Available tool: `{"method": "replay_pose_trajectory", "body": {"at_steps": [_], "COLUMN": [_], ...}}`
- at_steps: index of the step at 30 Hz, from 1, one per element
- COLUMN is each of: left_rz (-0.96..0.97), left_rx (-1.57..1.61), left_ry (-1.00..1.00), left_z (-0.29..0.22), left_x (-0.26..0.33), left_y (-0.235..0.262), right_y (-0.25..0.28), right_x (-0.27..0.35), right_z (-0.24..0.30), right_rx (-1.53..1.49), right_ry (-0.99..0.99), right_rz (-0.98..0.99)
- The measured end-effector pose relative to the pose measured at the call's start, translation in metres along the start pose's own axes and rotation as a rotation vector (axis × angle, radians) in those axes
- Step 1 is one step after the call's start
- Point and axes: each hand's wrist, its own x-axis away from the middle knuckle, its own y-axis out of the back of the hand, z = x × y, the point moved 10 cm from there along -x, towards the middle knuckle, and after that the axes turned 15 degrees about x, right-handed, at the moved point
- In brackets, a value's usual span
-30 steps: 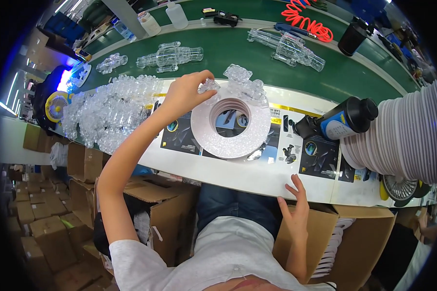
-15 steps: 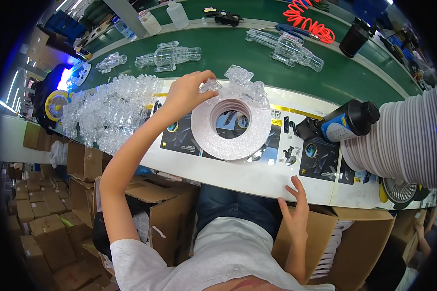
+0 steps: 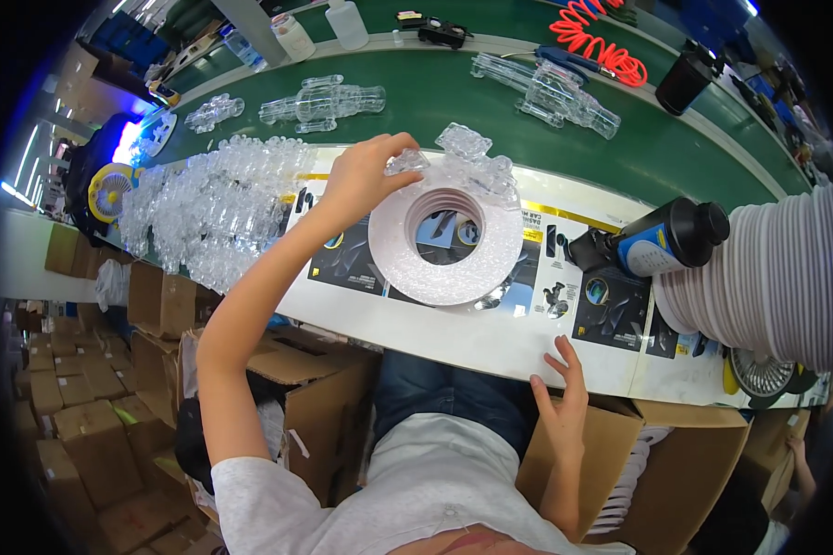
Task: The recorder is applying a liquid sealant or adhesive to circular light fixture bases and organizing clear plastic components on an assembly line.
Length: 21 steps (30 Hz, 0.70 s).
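My left hand (image 3: 372,178) pinches a small clear plastic piece (image 3: 405,163) at the upper left rim of a stack of white glittery rings (image 3: 444,276). Right beside that piece, more clear plastic parts (image 3: 477,162) rest on the far side of the rings. Through the rings' round opening the printed sheet below shows. My right hand (image 3: 565,402) hovers off the table's near edge, fingers apart, holding nothing. To the left of the rings lies a big heap of clear plastic parts (image 3: 217,208).
A black bottle (image 3: 671,236) with a blue label stands before a large stack of white rings (image 3: 768,277) at the right. Clear plastic assemblies (image 3: 324,104) lie on the green surface (image 3: 426,92) beyond. Open cardboard boxes (image 3: 685,462) flank me below the table.
The whole view has shifted slightly. My left hand still grips the clear piece at the ring stack's rim, and my right hand stays in place with fingers apart.
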Motion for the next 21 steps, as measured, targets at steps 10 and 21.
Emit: {"method": "replay_pose_trajectory", "body": {"at_steps": [10, 21], "left_rz": [-0.053, -0.682], "left_rx": [0.120, -0.076], "left_ry": [-0.082, 0.240], "left_z": [0.024, 0.209], "left_x": [0.008, 0.133], "left_y": [0.002, 0.295], "right_y": [-0.002, -0.012], "right_x": [0.005, 0.011], "right_z": [0.020, -0.016], "right_rx": [-0.108, 0.086], "right_ry": [-0.003, -0.031], "right_rz": [-0.024, -0.055]}}
